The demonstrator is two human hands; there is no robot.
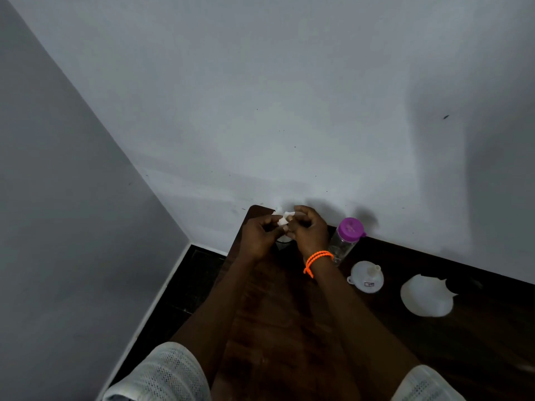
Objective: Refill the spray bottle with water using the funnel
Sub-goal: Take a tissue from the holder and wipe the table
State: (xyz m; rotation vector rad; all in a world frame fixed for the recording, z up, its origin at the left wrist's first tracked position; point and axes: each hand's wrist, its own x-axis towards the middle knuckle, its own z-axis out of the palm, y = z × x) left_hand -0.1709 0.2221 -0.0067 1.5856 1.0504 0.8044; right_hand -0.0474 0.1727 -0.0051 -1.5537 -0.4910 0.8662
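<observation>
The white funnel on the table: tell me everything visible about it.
The funnel looks like white, slightly translucent plastic. It lies mouth down on the dark wooden table with its short spout pointing up, a small tab loop at its rim and a small label on its cone. Nothing touches it; it sits between the purple-capped bottle and a white lid-like piece.

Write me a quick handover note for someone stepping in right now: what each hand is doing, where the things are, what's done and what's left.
Left hand: fingers curled on the white spray head at the far edge of the table.
Right hand: also gripping the spray head; orange bracelet on that wrist.
Spray bottle: its body is mostly hidden behind the hands, so the fill level cannot be told.
Water bottle with a purple lid stands closed, right of the hands.
Funnel lies on the table, unused.
White cloth lies further right.
Done: nothing poured yet.
Left: get the spray head off, seat the funnel, pour, recap.
</observation>
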